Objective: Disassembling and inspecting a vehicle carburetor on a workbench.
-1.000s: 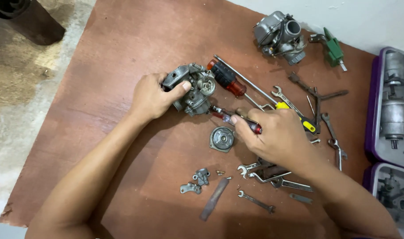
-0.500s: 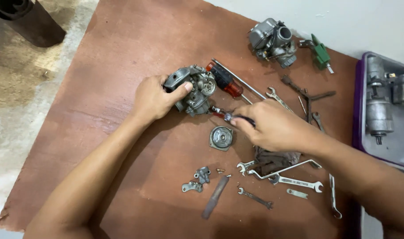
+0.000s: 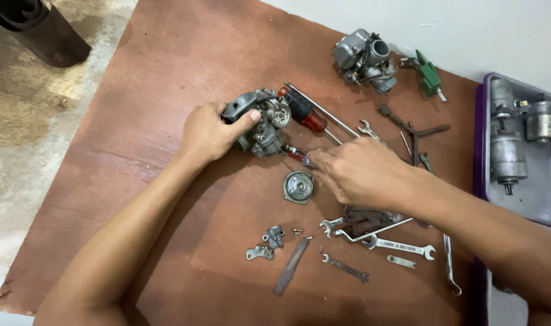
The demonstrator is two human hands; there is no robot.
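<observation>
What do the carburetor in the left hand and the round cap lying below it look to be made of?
Carburetor: likely cast metal, dull grey and matte, with a rough-looking body. Round cap: also grey metal, seemingly cast or stamped, with a slight sheen. Board beneath: reddish-brown, probably plywood or hardboard.

Just below my fingers lies a round metal cap (image 3: 298, 186), and nearer me a scatter of wrenches (image 3: 400, 246) and a flat file (image 3: 291, 265). Far beyond my fingers a second carburetor (image 3: 365, 59) sits beside a green part (image 3: 429, 76). Well off to my right, a purple tray (image 3: 482, 121) holds grey motor parts (image 3: 507, 156).
</observation>
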